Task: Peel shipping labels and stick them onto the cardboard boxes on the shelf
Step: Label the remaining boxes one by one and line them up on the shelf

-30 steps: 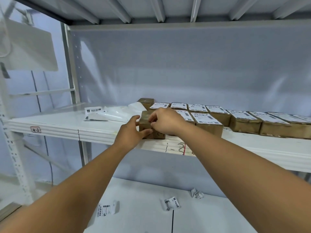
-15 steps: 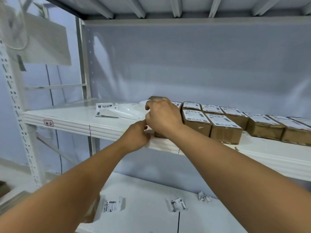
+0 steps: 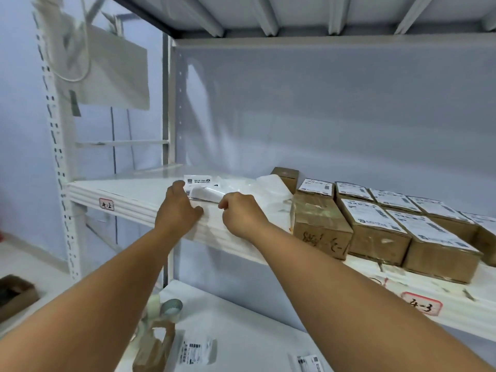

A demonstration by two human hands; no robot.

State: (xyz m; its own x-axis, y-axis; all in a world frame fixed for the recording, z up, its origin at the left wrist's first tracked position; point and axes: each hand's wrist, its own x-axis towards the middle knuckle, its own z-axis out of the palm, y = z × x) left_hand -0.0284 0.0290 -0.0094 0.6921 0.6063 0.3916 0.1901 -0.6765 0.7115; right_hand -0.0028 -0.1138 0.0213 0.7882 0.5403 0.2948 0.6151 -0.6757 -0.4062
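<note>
Pinching the right end of a curled white label sheet [image 3: 207, 195], the right hand [image 3: 241, 214] faces the left hand [image 3: 177, 208], whose fingers cover the sheet's left end; its grip is unclear. The sheet lies on the white metal shelf [image 3: 126, 193], left of the brown cardboard boxes [image 3: 322, 226].

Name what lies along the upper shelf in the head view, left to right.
Shelf tag → left hand → label sheet → right hand → unlabelled box → labelled boxes.
</note>
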